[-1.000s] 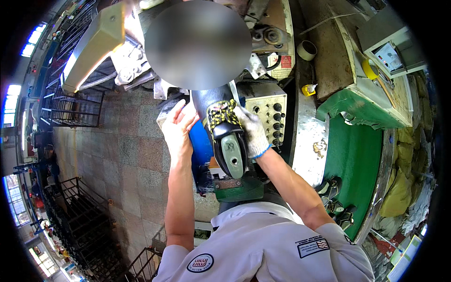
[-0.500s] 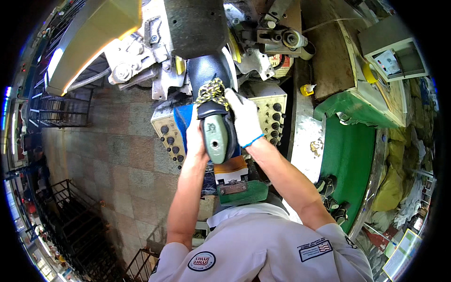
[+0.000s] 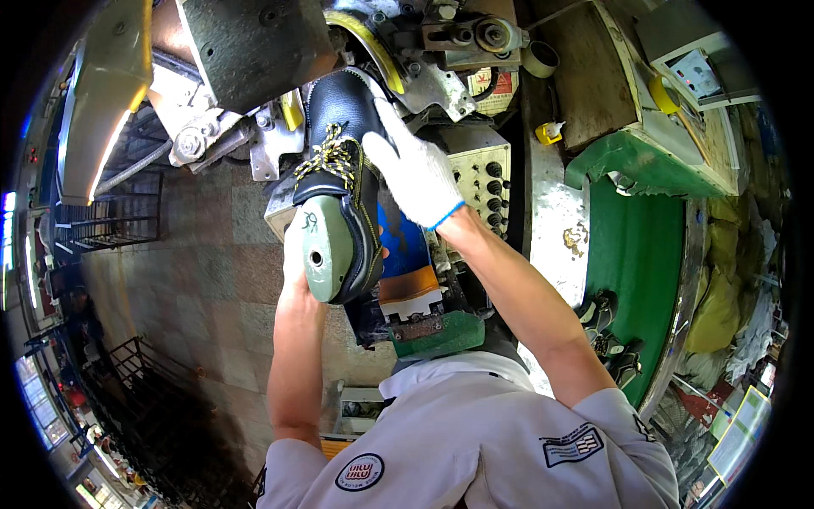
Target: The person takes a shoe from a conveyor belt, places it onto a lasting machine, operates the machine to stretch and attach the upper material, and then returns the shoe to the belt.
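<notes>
A black leather lace-up shoe [image 3: 346,106] with yellow-and-black laces is stretched over a green shoe last [image 3: 325,254], its heel end toward me and its toe under the machine head [image 3: 254,51]. My bare left hand [image 3: 292,254] is wrapped round the heel end from below, fingertips showing on its right side. My right hand [image 3: 417,174], in a white glove with a blue cuff, lies along the shoe's right side near the toe. Its fingers are stretched out and its thumb is apart from them. The shoe's underside is hidden.
Metal clamp arms with yellow-edged pads [image 3: 369,42] flank the toe. A control panel with black knobs [image 3: 483,182] stands to the right, beside a metal ledge [image 3: 555,254]. A yellow lamp-like housing [image 3: 106,102] hangs at the left. Dark racks [image 3: 153,399] stand at lower left.
The shoe has shifted left and tilted, and more of its toe and side shows. Both hands moved with it; my right hand's fingers now reach forward along the toe.
</notes>
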Motion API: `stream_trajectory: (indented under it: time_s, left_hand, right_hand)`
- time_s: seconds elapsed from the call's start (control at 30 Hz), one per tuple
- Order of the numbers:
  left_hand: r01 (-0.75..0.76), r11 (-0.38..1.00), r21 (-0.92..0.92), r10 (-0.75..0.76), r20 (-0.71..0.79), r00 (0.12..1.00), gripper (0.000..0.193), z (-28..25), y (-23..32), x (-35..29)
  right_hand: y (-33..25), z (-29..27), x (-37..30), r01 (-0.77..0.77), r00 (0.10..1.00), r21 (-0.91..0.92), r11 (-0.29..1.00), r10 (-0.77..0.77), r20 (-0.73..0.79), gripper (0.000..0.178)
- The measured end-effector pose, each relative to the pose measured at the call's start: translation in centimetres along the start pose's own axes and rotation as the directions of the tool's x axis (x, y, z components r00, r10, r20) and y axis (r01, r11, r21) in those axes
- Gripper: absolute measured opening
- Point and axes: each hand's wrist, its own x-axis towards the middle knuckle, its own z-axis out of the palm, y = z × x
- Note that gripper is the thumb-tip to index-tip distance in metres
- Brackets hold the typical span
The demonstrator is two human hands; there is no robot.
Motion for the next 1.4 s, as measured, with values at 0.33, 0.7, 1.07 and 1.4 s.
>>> stream_trajectory:
  time_s: [0.33,0.7,1.07,1.4]
  left_hand:
    - [-0.337,0.937,0.091,0.348,-0.165,0.923,0.046,0.1,-3.5,3.5]
    - [-0.359,0.922,0.142,0.379,-0.162,0.911,0.052,-1.5,-4.8,5.2]
    - [-0.431,0.851,0.300,0.486,-0.138,0.863,0.057,-1.4,-5.7,5.8]
    - [-0.360,0.874,0.326,0.431,-0.182,0.884,0.049,-1.5,-4.7,5.3]
  right_hand:
    - [0.4,0.6,0.6,-0.097,0.995,0.054,0.994,0.097,0.009,0.064]
    - [3.8,4.4,-2.5,-0.093,0.989,0.511,0.854,0.141,-0.054,0.062]
    - [2.9,4.1,-3.8,-0.122,0.970,0.685,0.718,0.233,-0.072,0.048]
    - [2.4,4.6,-4.1,-0.101,0.958,0.701,0.706,0.259,-0.123,0.045]
